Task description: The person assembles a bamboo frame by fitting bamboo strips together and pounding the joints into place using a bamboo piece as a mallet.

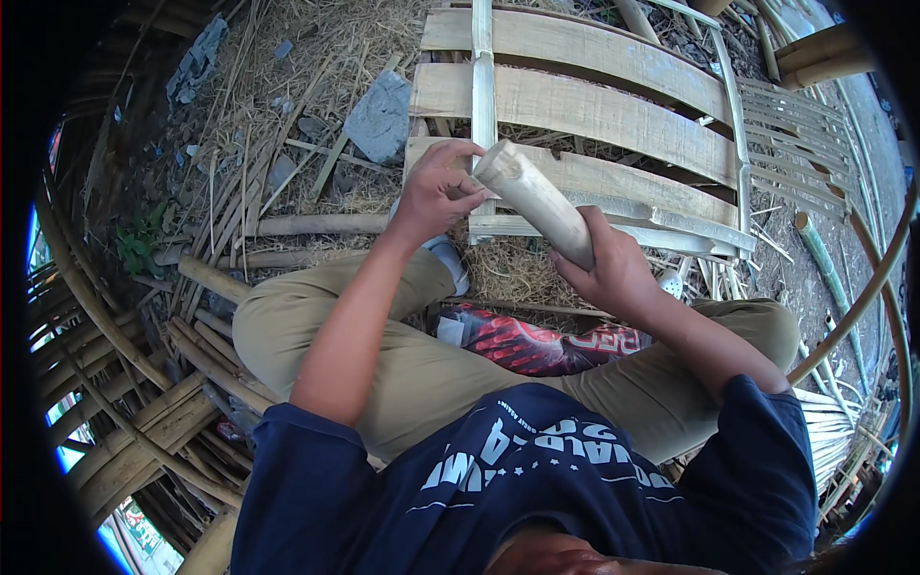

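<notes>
My right hand is wrapped around the lower end of a thick, pale wooden club, round like a short log. The club slants up and to the left over the near left corner of a slatted frame made of flat, pale boards. My left hand is closed in a pinch beside the club's far end, next to the upright bamboo strip that crosses the boards. What its fingertips hold, if anything, is too small to make out. The frame's near edge has a split bamboo crosspiece.
A grey stone block lies left of the frame among straw and bamboo offcuts. Bamboo poles are piled by my left knee. A red and black printed sack lies between my crossed legs. Curved poles stand at right.
</notes>
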The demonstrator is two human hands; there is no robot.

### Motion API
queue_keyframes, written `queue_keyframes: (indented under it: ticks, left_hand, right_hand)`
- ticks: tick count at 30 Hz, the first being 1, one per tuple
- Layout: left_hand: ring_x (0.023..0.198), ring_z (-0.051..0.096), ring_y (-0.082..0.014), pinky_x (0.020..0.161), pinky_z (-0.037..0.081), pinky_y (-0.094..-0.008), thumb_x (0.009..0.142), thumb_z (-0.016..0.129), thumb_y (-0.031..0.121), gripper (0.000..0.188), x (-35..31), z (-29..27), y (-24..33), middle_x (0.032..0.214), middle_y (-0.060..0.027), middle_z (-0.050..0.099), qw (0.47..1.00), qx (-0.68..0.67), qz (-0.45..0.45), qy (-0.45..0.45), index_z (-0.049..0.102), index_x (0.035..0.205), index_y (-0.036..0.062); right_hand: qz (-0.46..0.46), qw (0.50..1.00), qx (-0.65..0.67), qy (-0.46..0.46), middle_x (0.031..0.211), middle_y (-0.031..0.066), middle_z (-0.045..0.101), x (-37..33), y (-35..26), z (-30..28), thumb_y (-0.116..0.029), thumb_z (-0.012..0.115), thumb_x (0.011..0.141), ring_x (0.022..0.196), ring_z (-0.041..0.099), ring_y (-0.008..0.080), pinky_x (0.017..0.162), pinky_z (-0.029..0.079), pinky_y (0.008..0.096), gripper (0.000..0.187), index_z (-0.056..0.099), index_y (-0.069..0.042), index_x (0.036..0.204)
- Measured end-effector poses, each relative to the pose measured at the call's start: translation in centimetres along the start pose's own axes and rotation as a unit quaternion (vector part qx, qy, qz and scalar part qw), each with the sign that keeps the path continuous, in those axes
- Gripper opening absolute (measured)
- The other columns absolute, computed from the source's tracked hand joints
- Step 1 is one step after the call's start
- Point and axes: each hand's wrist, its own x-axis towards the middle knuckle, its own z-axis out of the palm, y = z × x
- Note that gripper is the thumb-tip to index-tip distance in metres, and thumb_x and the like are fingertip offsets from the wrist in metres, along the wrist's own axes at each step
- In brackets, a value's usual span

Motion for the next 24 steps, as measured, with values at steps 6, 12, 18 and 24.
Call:
queue_keyframes:
  ticks: [6, 12, 18, 24]
  left_hand:
    - [0.13, 0.059, -0.0307, 0.109, 0.048, -0.0418, 0.069, 0.086, 0.001, 0.019, 0.12, -0.03, 0.22, 0.13, -0.0051, 0.07, 0.999, -0.012, -0.029, -0.006, 0.068, 0.073, 0.0034]
    - [0.13, 0.059, -0.0306, 0.108, 0.049, -0.0414, 0.068, 0.084, -0.002, 0.019, 0.1, 0.0, -0.03, 0.131, -0.0047, 0.069, 1.0, 0.019, -0.008, -0.002, 0.066, 0.072, 0.0024]
    - [0.129, 0.059, -0.0308, 0.108, 0.049, -0.0414, 0.067, 0.084, -0.002, 0.018, 0.14, 0.1, -0.2, 0.13, -0.0054, 0.07, 1.0, -0.009, -0.016, -0.001, 0.067, 0.073, 0.0018]
    - [0.129, 0.059, -0.031, 0.108, 0.049, -0.0416, 0.067, 0.084, -0.002, 0.018, 0.1, 0.19, -0.16, 0.129, -0.0059, 0.07, 1.0, 0.005, -0.015, 0.0, 0.066, 0.071, 0.0014]
  right_hand:
    - [-0.057, 0.998, -0.001, 0.027, 0.094, 0.028, 0.072, -0.12, -0.24, -0.33, -0.032, 0.076, 0.095, 0.083, 0.073, 0.0474, 0.071, 0.059, 0.055, 0.053, 0.05, 0.0, 0.129]
    - [-0.029, 0.999, -0.021, 0.042, 0.089, 0.026, 0.072, -0.47, -0.39, 0.44, -0.028, 0.078, 0.093, 0.079, 0.073, 0.0478, 0.068, 0.058, 0.0548, 0.051, 0.051, -0.003, 0.129]
    - [-0.041, 0.998, -0.015, 0.047, 0.089, 0.0259, 0.072, -0.77, -0.41, 0.43, -0.028, 0.077, 0.093, 0.078, 0.073, 0.0476, 0.067, 0.057, 0.0555, 0.051, 0.052, -0.003, 0.129]
    - [-0.032, 0.998, -0.027, 0.046, 0.089, 0.0256, 0.072, -0.66, -0.55, 0.36, -0.029, 0.078, 0.093, 0.077, 0.072, 0.0477, 0.068, 0.057, 0.0556, 0.053, 0.052, -0.003, 0.13]
